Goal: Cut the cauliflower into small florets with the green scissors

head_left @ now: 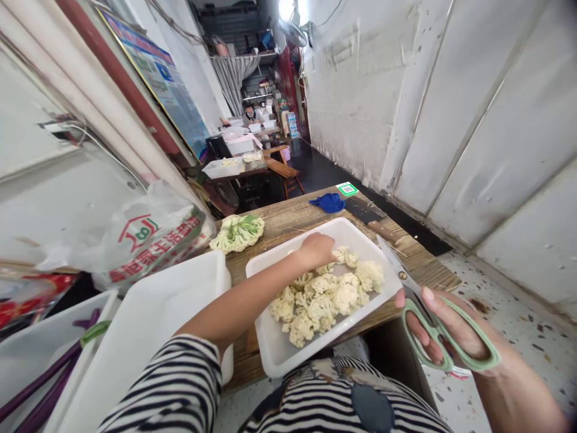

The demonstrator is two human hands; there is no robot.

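My right hand (451, 328) is closed on scissors (402, 275) with pale green handles. Their metal blades point up and away, close to the right rim of a white plastic tray (265, 352). Several cut cauliflower florets (322, 300) lie in the tray. Over its far side, my left hand (317, 251) is curled with the knuckles up, right against the florets. Its fingertips are hidden, so whatever it holds does not show. A larger piece of cauliflower (238, 233) with green stems sits on the wooden table, beyond the tray's left corner.
A cleaver (365, 211), a blue cloth-like item (328, 203) and a QR code card (347, 189) lie at the table's far end. An empty white bin (166, 300), a bin with purple-stemmed vegetables (54, 373) and a plastic bag (153, 234) stand left. A person (252, 115) sits farther back.
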